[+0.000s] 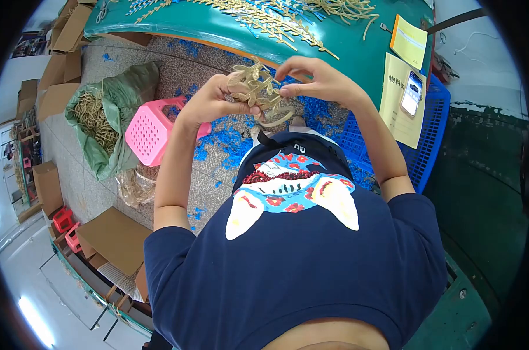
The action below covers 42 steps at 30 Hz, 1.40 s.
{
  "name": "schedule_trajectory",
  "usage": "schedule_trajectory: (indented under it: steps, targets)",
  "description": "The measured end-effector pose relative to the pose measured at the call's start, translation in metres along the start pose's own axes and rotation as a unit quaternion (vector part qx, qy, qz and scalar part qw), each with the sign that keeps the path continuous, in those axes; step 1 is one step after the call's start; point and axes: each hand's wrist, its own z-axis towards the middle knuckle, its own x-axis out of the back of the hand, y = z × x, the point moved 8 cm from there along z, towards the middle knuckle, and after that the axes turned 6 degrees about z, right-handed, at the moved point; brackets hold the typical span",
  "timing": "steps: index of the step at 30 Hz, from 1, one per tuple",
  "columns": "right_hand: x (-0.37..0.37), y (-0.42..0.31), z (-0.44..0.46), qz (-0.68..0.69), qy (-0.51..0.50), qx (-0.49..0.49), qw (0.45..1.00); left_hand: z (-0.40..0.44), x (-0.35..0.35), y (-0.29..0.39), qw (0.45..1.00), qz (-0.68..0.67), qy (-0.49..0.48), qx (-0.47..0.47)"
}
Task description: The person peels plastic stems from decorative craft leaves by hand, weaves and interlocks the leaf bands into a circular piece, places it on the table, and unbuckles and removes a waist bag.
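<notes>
My left hand (219, 100) is closed around a bundle of gold leaf-patterned strips (255, 87), which curls above and to the right of its fingers. My right hand (310, 80) is at the bundle's right side, its thumb tip and bent index finger apart; the thumb is close to a gold leaf, and I cannot make out whether it grips it. A looped end of the bundle hangs below, over the floor. Beyond both hands, more gold leaf strips (264, 22) and some blue ones lie on the green table (182, 17).
A pink stool (150, 134) and a green sack (124, 93) of gold strips stand at left. Blue scraps (226, 143) litter the floor. At right are a blue crate (433, 125), yellow booklet (409, 44), brown envelope (395, 87) and phone (412, 93). Cardboard boxes (115, 236) lie lower left.
</notes>
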Motion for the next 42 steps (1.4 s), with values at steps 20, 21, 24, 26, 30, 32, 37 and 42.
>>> schedule_trajectory:
  steps: [20,21,24,26,30,32,37,42]
  targets:
    - [-0.007,-0.008,0.005,-0.026,0.001,0.034,0.999,0.022,-0.012,-0.039,0.987,-0.088,-0.016,0.133]
    - [0.006,-0.018,0.002,-0.014,0.073,0.071,0.995,0.021,-0.009,-0.035,0.988,-0.079,0.008,0.132]
    - [0.045,-0.027,-0.015,0.059,0.253,0.146,0.955,0.015,0.001,-0.026,0.988,-0.069,0.071,0.115]
    - [0.059,0.025,-0.022,0.105,0.255,-0.013,0.961,0.011,0.003,-0.014,0.988,-0.063,0.097,0.103]
    - [0.02,0.077,-0.021,0.266,0.156,-0.222,0.925,0.007,0.002,-0.002,0.986,-0.072,0.112,0.099]
    - [-0.001,0.099,-0.018,0.387,0.115,-0.251,0.88,0.007,0.0,-0.002,0.989,-0.058,0.107,0.079]
    - [-0.008,0.087,-0.003,0.45,0.074,-0.192,0.869,0.004,-0.001,-0.005,0.99,-0.049,0.103,0.081]
    - [0.034,0.07,-0.004,0.514,0.182,-0.07,0.835,-0.001,0.004,-0.006,0.989,0.03,0.134,0.06]
